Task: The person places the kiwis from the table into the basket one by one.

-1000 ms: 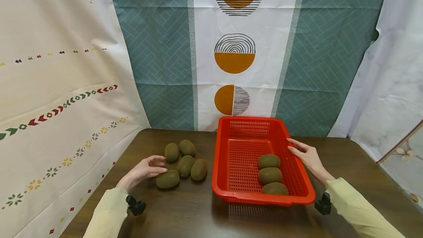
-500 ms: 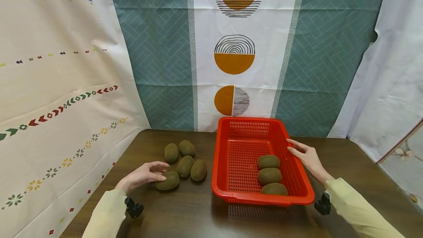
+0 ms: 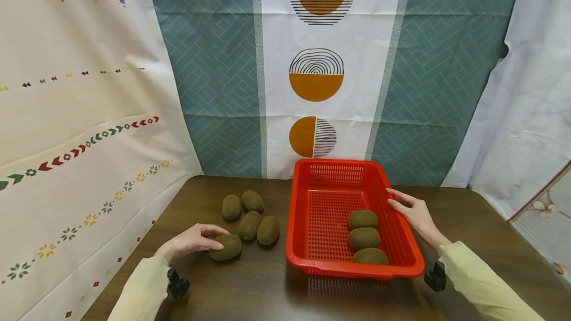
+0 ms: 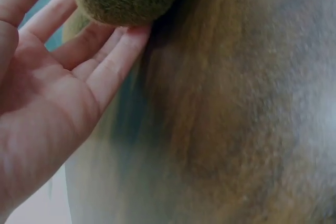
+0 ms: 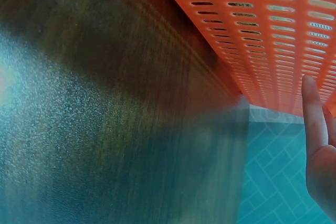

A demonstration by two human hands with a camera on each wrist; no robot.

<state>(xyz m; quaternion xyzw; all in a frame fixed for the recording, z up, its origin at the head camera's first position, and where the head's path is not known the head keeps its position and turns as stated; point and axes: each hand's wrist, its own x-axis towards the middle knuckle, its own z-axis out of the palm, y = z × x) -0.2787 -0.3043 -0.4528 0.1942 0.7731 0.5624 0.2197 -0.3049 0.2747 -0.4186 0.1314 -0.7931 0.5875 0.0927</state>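
Red slotted plastic basket (image 3: 327,264), sitting on a dark wood-grain table (image 3: 258,291), right of centre. Three brown fuzzy kiwifruit (image 3: 364,239) inside, in a row running toward the near rim, along the right half of the floor; long axes crosswise.

Left hand (image 3: 196,242) at the near left of the table, pinching one kiwifruit (image 3: 226,248) by its left end: thumb on the near side, fingers beyond. Left wrist view: fingertips against the fuzzy skin. Cannot tell whether this fruit is clear of the wood.

Four loose kiwifruit (image 3: 250,226) just beyond it, between left hand and basket, grouped closely. Two lie farther back, two nearer. Contact between the held fruit and its nearest neighbour: cannot tell.

Right hand (image 3: 415,214) at the right side of the basket, fingertips on the rim. Right wrist view: one finger laid straight against the slotted outer wall. Whether the hand pinches the rim or only rests on it, cannot tell.

Pale yellow sleeves (image 3: 140,286) on both arms; a black device (image 3: 178,284) at each wrist. Behind, teal-and-white curtain (image 3: 214,73) with orange circle motifs; cream patterned cloth (image 3: 80,108) to the left.
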